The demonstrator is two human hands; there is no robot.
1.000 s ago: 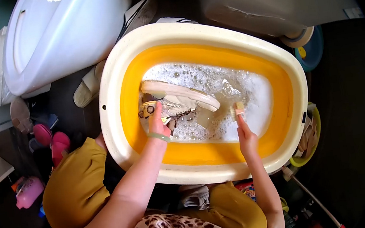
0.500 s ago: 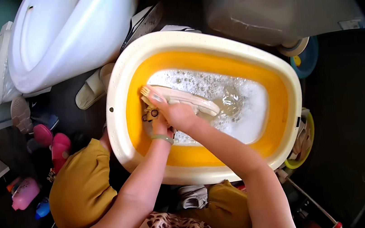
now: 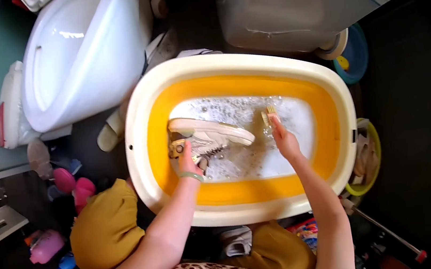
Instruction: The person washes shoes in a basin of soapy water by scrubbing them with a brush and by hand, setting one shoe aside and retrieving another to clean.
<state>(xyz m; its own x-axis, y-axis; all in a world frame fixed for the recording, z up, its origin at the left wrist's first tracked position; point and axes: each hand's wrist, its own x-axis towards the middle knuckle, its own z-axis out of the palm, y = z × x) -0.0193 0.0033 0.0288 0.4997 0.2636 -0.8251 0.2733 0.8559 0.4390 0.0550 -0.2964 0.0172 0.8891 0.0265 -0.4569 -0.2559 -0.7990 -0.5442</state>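
Observation:
A pale sneaker lies on its side in soapy water, its light sole turned toward the far side of the tub. My left hand, with a green bangle at the wrist, grips the shoe near its heel and opening; some fingers are hidden behind it. My right hand is closed around a small scrub brush with pale bristles, held over the suds to the right of the shoe and apart from it. Both hands are inside the cream-and-yellow tub.
A white toilet stands beyond the tub at upper left, a large grey appliance at upper right. Slippers lie left of the tub. A yellow-green basin and a blue basin are on the right.
My right hand has moved the brush off the shoe, rightward over the water. My left hand keeps hold of the shoe. The camera view has shifted slightly.

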